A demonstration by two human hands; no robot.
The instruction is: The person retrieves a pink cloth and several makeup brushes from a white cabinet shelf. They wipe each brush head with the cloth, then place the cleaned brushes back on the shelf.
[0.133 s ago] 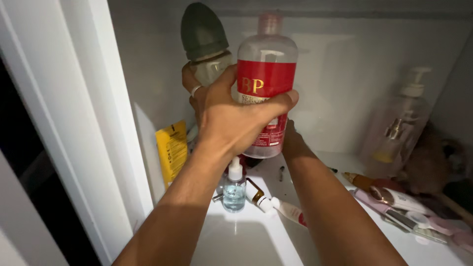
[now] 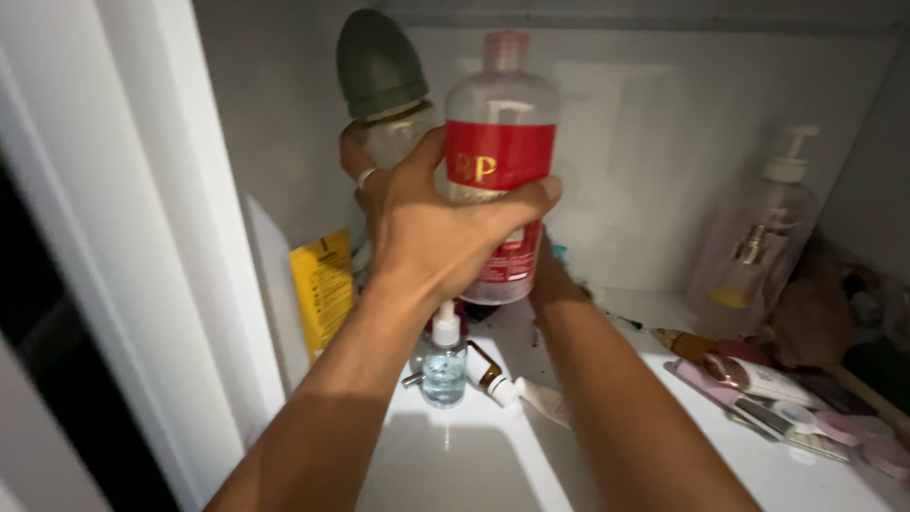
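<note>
— Gripping what, exactly, in that white cabinet [image 2: 664, 142]?

— A person's left hand [image 2: 431, 232] is clamped around two bottles at once, held up off the shelf [image 2: 474, 465]. The nearer one is a clear bottle with a red label [image 2: 500, 156] and a pale pink cap; thumb and fingers wrap its middle. Pressed against it on the left is a glass bottle with a dark green domed cap [image 2: 379, 81], and a ringed finger curls behind that one.

— And the right hand?

— The right hand [image 2: 550, 275] reaches under and behind the red-labelled bottle, touching its base. Its fingers are hidden there, so I cannot tell how firmly it is closed.

— What lies below them?

— Near the middle of the shelf stands a small dropper bottle of pale blue liquid [image 2: 443, 365], upright. Just to its right lies a small brown vial with a white cap [image 2: 493, 374], tipped on its side, and beside that a white tube [image 2: 545, 398].

— The edges of the frame?

— At far left a yellow packet [image 2: 324, 284] leans against the cabinet's side wall. At far right a clear pump bottle [image 2: 758, 237] stands upright against the back wall, with a scatter of pink and white tubes [image 2: 787, 403] lying near it.
</note>
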